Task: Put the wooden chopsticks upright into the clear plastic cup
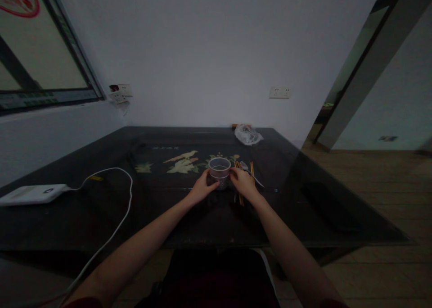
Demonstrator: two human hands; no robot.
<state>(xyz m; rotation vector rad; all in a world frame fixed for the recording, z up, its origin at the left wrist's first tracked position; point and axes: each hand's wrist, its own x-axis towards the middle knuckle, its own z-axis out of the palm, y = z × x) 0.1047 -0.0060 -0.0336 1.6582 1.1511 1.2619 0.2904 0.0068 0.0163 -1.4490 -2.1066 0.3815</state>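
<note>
A round grey cup (220, 174) with an open top and a patterned lower part stands upright on the dark table, in front of me. My left hand (203, 189) is curled around its left side, thumb across the front. On the opposite side, the fingers of my right hand (243, 183) press against the cup near its rim. Several wooden chopsticks (240, 199) lie partly under my right hand and just beyond it. A metal spoon (258, 181) rests among them, its bowl pointing away from me.
The dark table (162, 227) has a bird and flower picture on its top. A crumpled clear plastic bag (248, 134) lies by the wall. At left, a white cable (131, 188) runs from a white device (35, 194). A dark flat object (332, 207) lies at right.
</note>
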